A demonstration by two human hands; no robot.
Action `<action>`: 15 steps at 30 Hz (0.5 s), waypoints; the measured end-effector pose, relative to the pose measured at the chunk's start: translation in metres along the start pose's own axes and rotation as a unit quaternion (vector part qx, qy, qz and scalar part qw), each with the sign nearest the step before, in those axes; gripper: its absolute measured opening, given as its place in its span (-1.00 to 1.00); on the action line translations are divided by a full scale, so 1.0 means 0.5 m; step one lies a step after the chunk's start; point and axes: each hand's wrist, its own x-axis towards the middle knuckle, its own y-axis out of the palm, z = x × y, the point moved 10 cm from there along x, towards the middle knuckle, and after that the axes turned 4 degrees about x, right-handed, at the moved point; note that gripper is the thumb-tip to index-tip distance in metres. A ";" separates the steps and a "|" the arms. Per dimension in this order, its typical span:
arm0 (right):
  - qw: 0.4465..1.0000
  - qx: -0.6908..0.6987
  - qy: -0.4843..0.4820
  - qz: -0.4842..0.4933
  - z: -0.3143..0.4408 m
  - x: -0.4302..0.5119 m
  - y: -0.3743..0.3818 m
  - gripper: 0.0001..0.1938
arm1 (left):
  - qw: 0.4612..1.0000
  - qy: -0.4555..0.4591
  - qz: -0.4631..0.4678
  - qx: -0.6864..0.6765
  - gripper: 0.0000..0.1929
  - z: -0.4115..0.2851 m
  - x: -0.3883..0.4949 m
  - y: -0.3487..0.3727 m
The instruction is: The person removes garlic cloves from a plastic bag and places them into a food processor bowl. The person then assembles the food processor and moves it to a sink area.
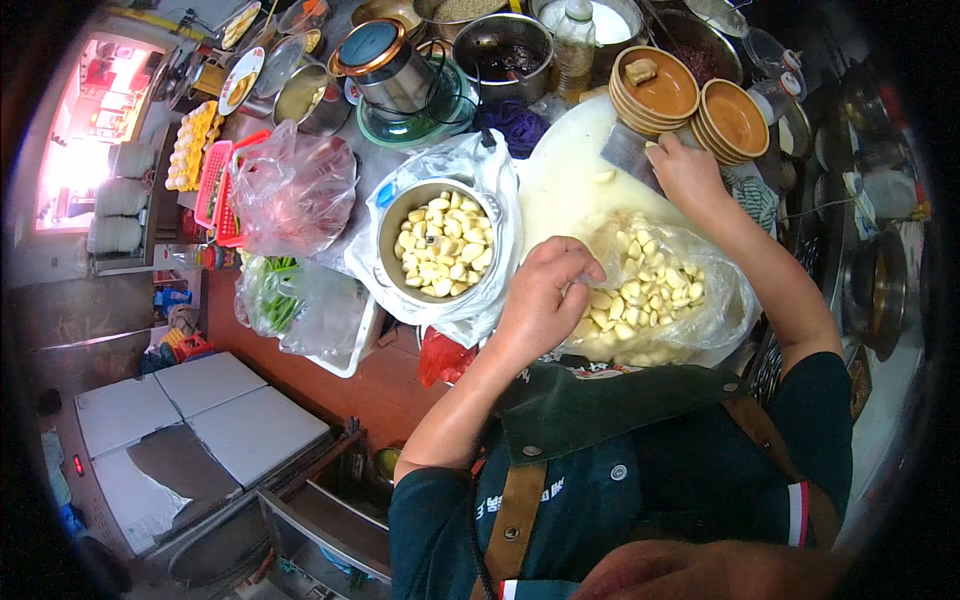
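My left hand [551, 296] has its fingers curled at the near left edge of a clear plastic bag [724, 300] and appears to pinch its film. Peeled garlic cloves [649, 281] fill the bag, which lies over the near part of a round white cutting board [559, 180]. At the board's far right, my right hand [686, 172] is bent beside the grey blade of a cleaver [628, 156]; a small pale piece shows at its fingertips, and its grip is partly hidden. One loose clove [603, 176] rests on the board. More peeled cloves fill a metal pot [384, 247] to the left.
Stacked brown bowls [660, 79] stand beyond my right hand, with another stack [735, 120] beside them. A pot of dark liquid [502, 49], a plastic bottle [576, 45] and a metal appliance [382, 67] stand farther back. Bagged food [292, 195] and red baskets [217, 184] are left.
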 end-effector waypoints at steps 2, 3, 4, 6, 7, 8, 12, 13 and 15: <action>1.000 0.016 0.025 0.008 -0.029 -0.003 0.031 -0.79 | 1.000 0.018 -0.010 0.023 -0.76 0.002 -0.002 -0.003; 0.996 -0.010 -0.034 -0.085 -0.016 -0.007 0.010 -0.76 | 0.999 0.024 -0.009 0.023 -0.77 0.005 -0.003 0.000; 0.998 -0.012 -0.015 -0.056 -0.032 -0.003 0.036 -0.77 | 0.999 0.031 -0.008 0.024 -0.79 0.007 -0.002 0.003; 0.995 -0.022 -0.024 -0.089 -0.038 -0.005 0.034 -0.78 | 1.000 0.023 -0.010 -0.012 -0.83 0.011 -0.004 0.011; 0.995 -0.012 -0.028 -0.096 -0.037 -0.009 0.024 -0.79 | 1.000 0.010 -0.011 -0.027 -0.84 0.013 -0.006 0.014; 0.997 -0.015 -0.011 -0.074 -0.038 -0.010 0.018 -0.76 | 0.999 -0.004 -0.012 -0.041 -0.85 0.015 -0.007 0.016; 0.910 0.409 -0.009 -0.072 -0.010 -0.067 -0.101 -0.71 | 0.999 0.018 -0.049 -0.010 -0.86 0.001 0.001 0.006; 0.852 0.520 -0.028 -0.050 0.013 -0.095 -0.129 -0.67 | 0.998 0.016 -0.064 -0.017 -0.87 0.002 0.002 0.002; 0.856 0.502 -0.117 0.038 0.090 -0.161 -0.172 -0.73 | 0.995 0.011 -0.094 -0.032 -0.88 0.005 0.002 -0.008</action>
